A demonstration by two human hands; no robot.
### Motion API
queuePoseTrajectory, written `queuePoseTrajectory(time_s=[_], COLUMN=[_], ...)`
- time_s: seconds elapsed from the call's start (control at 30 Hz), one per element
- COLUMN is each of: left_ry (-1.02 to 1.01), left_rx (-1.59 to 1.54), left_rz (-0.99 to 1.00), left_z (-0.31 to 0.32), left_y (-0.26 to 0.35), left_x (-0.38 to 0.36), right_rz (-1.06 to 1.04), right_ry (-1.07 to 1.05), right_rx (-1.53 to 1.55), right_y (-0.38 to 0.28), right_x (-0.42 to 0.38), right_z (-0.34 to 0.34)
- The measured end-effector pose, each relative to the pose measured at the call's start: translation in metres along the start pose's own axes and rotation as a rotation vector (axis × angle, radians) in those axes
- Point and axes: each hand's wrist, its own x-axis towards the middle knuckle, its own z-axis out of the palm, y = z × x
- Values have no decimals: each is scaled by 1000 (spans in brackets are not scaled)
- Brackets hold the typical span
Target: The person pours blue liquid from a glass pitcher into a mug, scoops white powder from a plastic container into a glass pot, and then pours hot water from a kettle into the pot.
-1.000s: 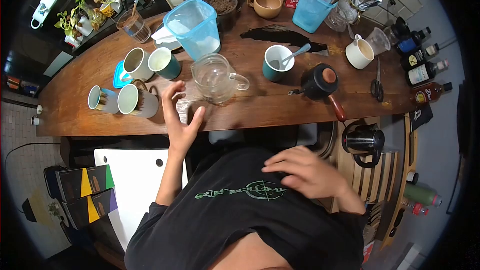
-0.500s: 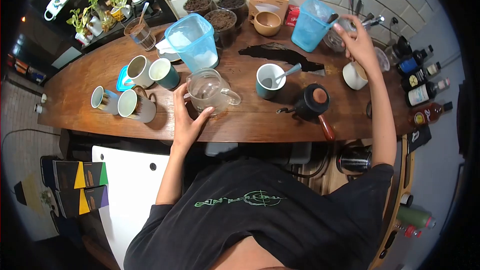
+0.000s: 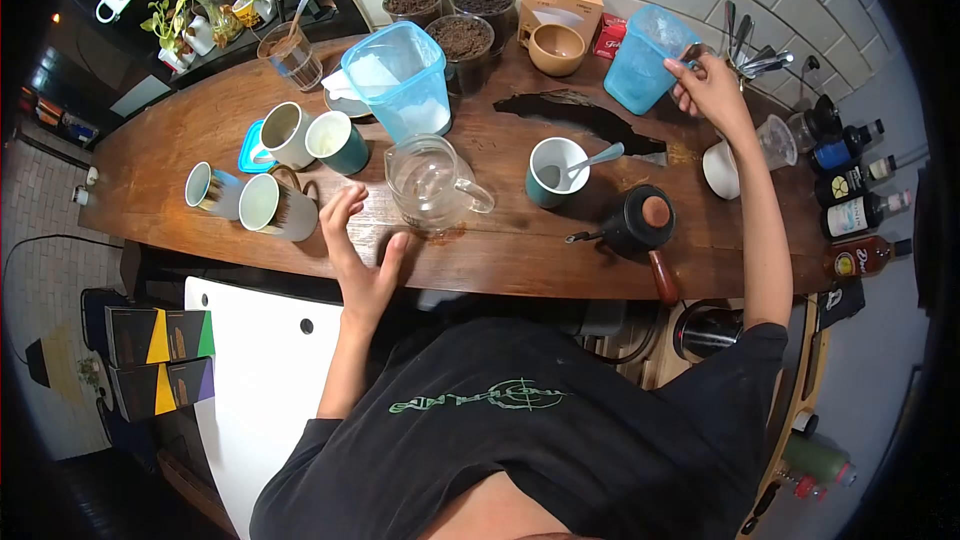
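My left hand (image 3: 360,245) lies flat on the front edge of the wooden counter (image 3: 180,140), fingers spread, holding nothing. It sits just left of a clear glass pitcher (image 3: 430,180) and right of a grey mug (image 3: 272,208), touching neither. My right hand (image 3: 705,85) is stretched to the back right, beside a light blue plastic container (image 3: 645,45) and a jar of metal utensils (image 3: 755,55). Its fingers are pinched on what looks like a thin metal spoon. A teal mug with a spoon in it (image 3: 555,170) stands mid-counter.
A small black pot with a wooden handle (image 3: 645,220) sits near the front edge. A white cup (image 3: 722,168) and several bottles (image 3: 850,190) stand at the right. A blue lidded jug (image 3: 400,80), several mugs (image 3: 300,135) and soil-filled pots (image 3: 460,35) fill the back left.
My right hand rose from my chest to the utensil jar, then drew slightly back with a utensil. My left hand let go of the glass pitcher and spread flat on the counter.
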Motion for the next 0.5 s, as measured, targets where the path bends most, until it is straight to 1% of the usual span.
queuePoseTrajectory(time_s=[0.03,0.07,0.1,0.13,0.17,0.2,0.3,0.37,0.5], left_ry=[41,45,29,12,17,5,-4,-13,0], left_rx=[2,4,27,51,52,56,44,47,-11], left_rz=[59,56,117,179,180,187,196,223,239], left_z=[-1,-3,-4,-5,-6,-5,-5,-7,-9], left_y=[3,7,10,13,15,15,18,21,30], left_x=[-2,-2,-1,1,3,5,10,12,20], right_rz=[-28,-58,-64,-84,-103,-106,-70,-110,-137], right_ry=[29,57,54,48,43,46,86,115,154], right_rx=[27,53,52,-76,-203,-203,-124,-42,11], right_y=[4,6,1,-5,-10,-8,3,3,-10], right_x=[3,6,4,0,-2,1,5,5,-3], right_z=[3,5,5,4,4,4,6,7,-2])
